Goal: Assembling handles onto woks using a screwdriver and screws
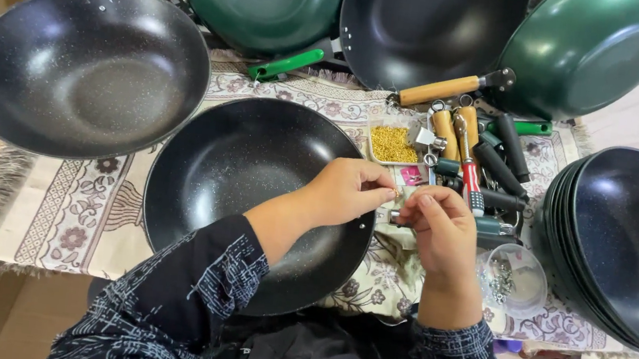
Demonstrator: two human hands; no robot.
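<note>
Over the black pan (252, 196), the left hand (346, 191) and right hand (443, 231) pinch something tiny with their fingertips.

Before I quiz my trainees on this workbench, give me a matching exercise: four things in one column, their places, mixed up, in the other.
Things:
1. black wok with no handle
2. tray of small yellow pieces
3. stack of black woks
4. clear cup of metal hardware

Places:
A. far right edge of the table
B. just right of the right hand
C. under the left hand
D. beyond both hands, beside the loose handles

Pairs: 1-C, 2-D, 3-A, 4-B
</note>
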